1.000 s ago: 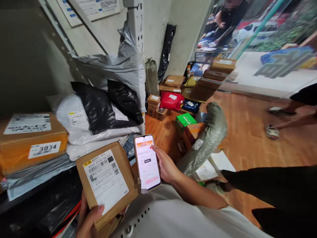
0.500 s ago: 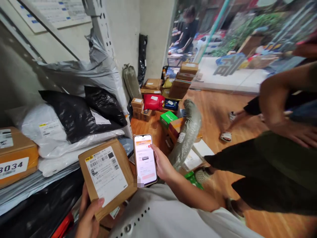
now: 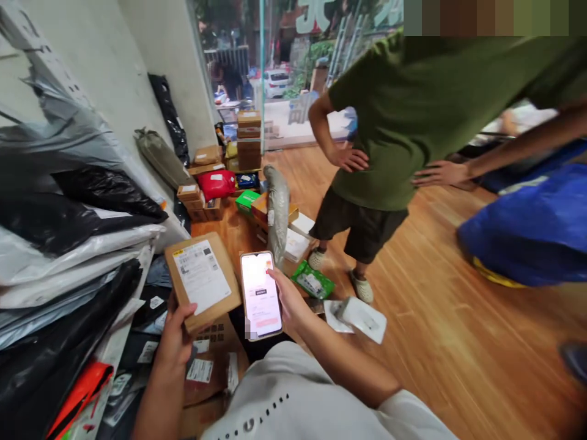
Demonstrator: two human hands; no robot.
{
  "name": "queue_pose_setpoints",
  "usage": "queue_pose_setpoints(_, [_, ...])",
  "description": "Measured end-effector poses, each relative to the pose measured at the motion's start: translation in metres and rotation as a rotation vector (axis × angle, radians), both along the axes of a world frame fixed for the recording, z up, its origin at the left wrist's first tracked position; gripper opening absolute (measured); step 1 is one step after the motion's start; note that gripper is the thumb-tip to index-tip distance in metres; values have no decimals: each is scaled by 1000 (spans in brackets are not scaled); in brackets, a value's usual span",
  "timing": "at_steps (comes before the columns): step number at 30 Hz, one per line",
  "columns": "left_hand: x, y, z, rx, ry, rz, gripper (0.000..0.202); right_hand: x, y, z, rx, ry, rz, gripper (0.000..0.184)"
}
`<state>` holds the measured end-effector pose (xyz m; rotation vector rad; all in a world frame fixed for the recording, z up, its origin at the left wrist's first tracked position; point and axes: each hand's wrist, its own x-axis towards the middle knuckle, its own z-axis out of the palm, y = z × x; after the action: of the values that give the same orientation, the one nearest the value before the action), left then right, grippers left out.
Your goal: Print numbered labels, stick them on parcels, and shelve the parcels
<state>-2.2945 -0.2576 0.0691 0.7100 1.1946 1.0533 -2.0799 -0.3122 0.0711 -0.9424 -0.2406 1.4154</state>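
In my left hand [image 3: 178,333] is a brown cardboard box [image 3: 172,260], gripped at its lower left corner with the thumb over the front face. A white shipping label [image 3: 204,278] with barcodes covers much of that face, which is turned up toward me. My right hand [image 3: 291,299] grips a smartphone [image 3: 261,305] just right of the box, its lit screen facing me. The thumb lies over the screen's upper right edge. Box and phone are side by side, a small gap between them. The fingers behind each are largely hidden.
Shelves with black and white parcel bags [image 3: 92,226] stand at the left. Ahead on the floor are stacked boxes, a red parcel [image 3: 216,184], a long grey wrapped parcel [image 3: 277,214] and a green packet [image 3: 313,281]. A person [image 3: 380,134] stands at the right, near a blue sack [image 3: 532,226].
My view has swung to the right, bringing the standing person's torso and the blue sack into sight. Both hands keep hold of the box and the phone.
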Motion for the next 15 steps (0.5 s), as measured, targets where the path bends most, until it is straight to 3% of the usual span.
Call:
queue_pose_setpoints(4, [48,6,6,6,29,-156,84,27,-37,1,51,-47,-170,33])
queue_pose_setpoints(8, [90,-2,7,26,30,-292,87,51,-69,1,86,-45,-264,31])
queue_pose_setpoints(15, [167,-24,6,111,35,-450,90,108,-114,-5,-44,138,-313,30])
